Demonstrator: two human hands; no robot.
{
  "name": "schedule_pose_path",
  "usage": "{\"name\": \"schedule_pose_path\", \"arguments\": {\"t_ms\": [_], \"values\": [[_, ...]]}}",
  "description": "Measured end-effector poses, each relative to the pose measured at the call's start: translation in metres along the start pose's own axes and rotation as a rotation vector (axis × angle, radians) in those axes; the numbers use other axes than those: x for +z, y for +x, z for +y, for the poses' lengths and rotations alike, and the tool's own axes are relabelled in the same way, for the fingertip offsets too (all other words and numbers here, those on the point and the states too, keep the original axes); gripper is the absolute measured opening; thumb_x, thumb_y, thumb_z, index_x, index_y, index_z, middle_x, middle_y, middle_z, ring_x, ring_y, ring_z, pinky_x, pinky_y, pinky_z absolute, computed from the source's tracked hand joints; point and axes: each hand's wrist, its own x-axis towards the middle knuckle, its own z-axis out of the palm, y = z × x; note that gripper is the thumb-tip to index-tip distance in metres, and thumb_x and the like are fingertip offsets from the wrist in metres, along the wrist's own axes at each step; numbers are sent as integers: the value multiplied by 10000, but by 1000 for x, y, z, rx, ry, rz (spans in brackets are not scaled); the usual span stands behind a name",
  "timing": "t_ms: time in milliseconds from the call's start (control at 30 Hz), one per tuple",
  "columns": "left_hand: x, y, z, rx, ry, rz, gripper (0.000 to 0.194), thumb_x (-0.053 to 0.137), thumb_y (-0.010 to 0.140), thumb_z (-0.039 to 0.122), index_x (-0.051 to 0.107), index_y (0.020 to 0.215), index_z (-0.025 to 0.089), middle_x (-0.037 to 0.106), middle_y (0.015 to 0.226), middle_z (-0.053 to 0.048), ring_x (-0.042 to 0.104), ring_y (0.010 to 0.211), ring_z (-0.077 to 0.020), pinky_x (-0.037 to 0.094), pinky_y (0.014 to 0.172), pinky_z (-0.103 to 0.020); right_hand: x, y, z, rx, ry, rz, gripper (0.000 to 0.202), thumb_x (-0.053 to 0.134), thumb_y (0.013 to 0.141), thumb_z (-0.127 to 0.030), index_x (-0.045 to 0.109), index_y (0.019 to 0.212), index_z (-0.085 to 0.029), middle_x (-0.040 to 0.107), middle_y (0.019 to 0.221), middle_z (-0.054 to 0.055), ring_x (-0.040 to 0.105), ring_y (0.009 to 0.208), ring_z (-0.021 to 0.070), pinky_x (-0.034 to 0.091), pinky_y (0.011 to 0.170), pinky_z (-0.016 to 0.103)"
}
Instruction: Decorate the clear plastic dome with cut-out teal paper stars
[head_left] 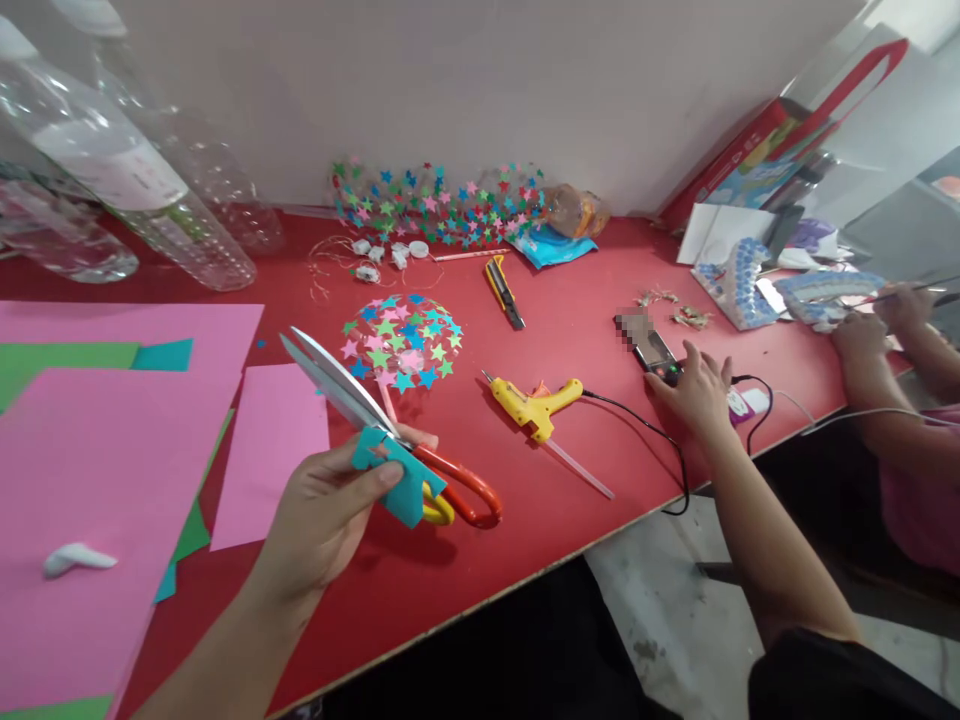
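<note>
Scissors [351,393] and teal paper [409,490] sit clamped in the left hand [319,515], at nine o'clock from a glue gun [534,408] on the red surface [525,500]; at two o'clock, the right hand [697,392], digits apart, meets a phone [651,343].

Soft light casts faint shadows [433,550]; edges stretch.

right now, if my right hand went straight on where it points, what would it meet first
Probably the dark phone-like device, lying just ahead of the right hand; hand and device may already be touching, as depth is unclear in this view.
</note>
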Motion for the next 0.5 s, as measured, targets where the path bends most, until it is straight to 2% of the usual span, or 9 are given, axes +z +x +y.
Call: {"name": "schedule_pose_path", "arguments": {"t_ms": [100, 267, 367, 433, 500], "values": [[-2, -1, 1, 13, -23, 3, 163, 868, 643, 330, 810, 755, 227, 764, 934, -100, 709, 678, -234, 628, 539, -338, 6, 26, -11, 47, 28, -13, 822, 585, 812, -580, 378, 1429, -77, 677, 1148, 217, 502, 1252, 386, 165, 1139, 612], [0, 0, 2, -6, -27, 14, 132, 872, 637, 309, 807, 727, 237, 765, 909, -77, 692, 609, -208, 614, 506, -321, 23, 69, -37, 115, 78, 27, 764, 566, 829, -580, 420, 1391, -84, 630, 1246, 249, 441, 1296, 399, 198, 1104, 628], [0, 2, 2, 4, 0, 34, 135, 871, 636, 317, 814, 737, 247, 767, 915, -72, 689, 606, -206, 605, 479, -307, 25, 75, -37, 137, 194, 130, 502, 427, 910, -405, 483, 1316, -116, 681, 1160, 183, 468, 1271, 350, 168, 1129, 622], [-1, 2, 3, 28, 17, 43, 144, 873, 633, 321, 815, 747, 255, 768, 917, -68, 690, 623, -207, 607, 479, -302, 25, 72, -30, 145, 276, 223, 385, 352, 884, -240, 536, 1207, -140, 701, 1094, 148, 505, 1233, 314, 153, 1147, 605], [-1, 1, 4, 59, 23, 42, 139, 874, 631, 320, 815, 744, 265, 769, 891, -59, 685, 615, -206, 599, 455, -294, 25, 68, -22, 135, 323, 267, 348, 351, 819, -161, 562, 1095, -159, 713, 1029, 134, 546, 1177, 294, 168, 1159, 577]]}}
